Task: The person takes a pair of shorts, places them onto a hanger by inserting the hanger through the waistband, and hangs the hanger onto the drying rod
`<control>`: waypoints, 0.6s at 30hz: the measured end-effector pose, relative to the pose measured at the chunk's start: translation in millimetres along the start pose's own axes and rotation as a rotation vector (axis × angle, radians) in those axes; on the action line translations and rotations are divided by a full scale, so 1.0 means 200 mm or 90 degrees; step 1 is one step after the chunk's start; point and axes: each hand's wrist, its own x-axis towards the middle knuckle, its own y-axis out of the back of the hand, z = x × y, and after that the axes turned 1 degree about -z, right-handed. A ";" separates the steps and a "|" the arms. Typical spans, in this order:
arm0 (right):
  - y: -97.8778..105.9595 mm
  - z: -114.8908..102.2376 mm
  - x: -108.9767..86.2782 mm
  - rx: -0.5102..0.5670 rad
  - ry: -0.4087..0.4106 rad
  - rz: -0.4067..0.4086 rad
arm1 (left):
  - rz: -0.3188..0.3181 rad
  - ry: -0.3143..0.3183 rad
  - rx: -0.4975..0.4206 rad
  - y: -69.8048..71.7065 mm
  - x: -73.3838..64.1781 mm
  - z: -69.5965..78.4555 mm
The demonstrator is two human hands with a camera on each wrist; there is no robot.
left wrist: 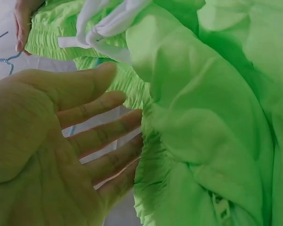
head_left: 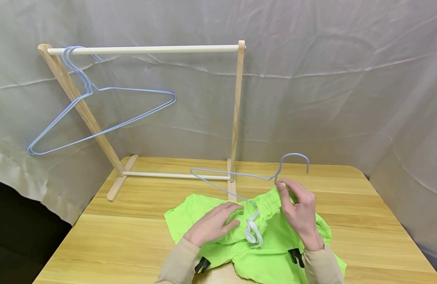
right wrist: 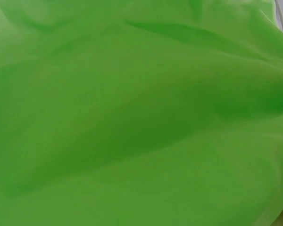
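Bright green shorts point(head_left: 261, 260) with a gathered waistband and a white drawstring point(head_left: 254, 232) lie partly bunched on the table. A blue wire hanger point(head_left: 236, 173) reaches into the waistband; its right part is hidden by the cloth, while its hook and left corner show. My right hand point(head_left: 300, 207) pinches the waistband's right side, close beside the hanger's neck. With fingers spread and nearly straight, my left hand point(left wrist: 61, 122) touches the waistband's left side. Green cloth fills most of the right wrist view.
Behind the shorts stands a wooden rack point(head_left: 237, 106) with a white top rail point(head_left: 150, 50). More blue hangers point(head_left: 133, 90) hang at the rail's left end. A grey curtain point(head_left: 328, 98) backs the wooden table point(head_left: 367, 221).
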 end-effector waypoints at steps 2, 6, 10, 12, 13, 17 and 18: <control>0.00 0.00 0.00 0.009 -0.008 -0.001 | -0.002 0.009 0.004 0.00 0.00 0.00; 0.01 -0.01 0.00 0.014 -0.011 0.011 | -0.005 0.028 -0.001 0.00 -0.01 -0.02; 0.01 -0.01 0.01 0.008 -0.008 0.035 | -0.011 0.052 -0.040 0.02 -0.02 -0.06; 0.01 -0.01 0.01 0.007 -0.014 0.042 | -0.006 0.067 -0.059 0.03 -0.03 -0.10; 0.01 -0.01 0.01 0.007 -0.012 0.046 | -0.001 0.074 -0.061 0.03 -0.03 -0.12; 0.02 -0.01 0.01 0.004 -0.017 0.065 | 0.025 0.094 -0.064 0.06 -0.05 -0.20; 0.02 -0.01 0.01 0.003 -0.014 0.070 | 0.035 0.097 -0.066 0.07 -0.05 -0.22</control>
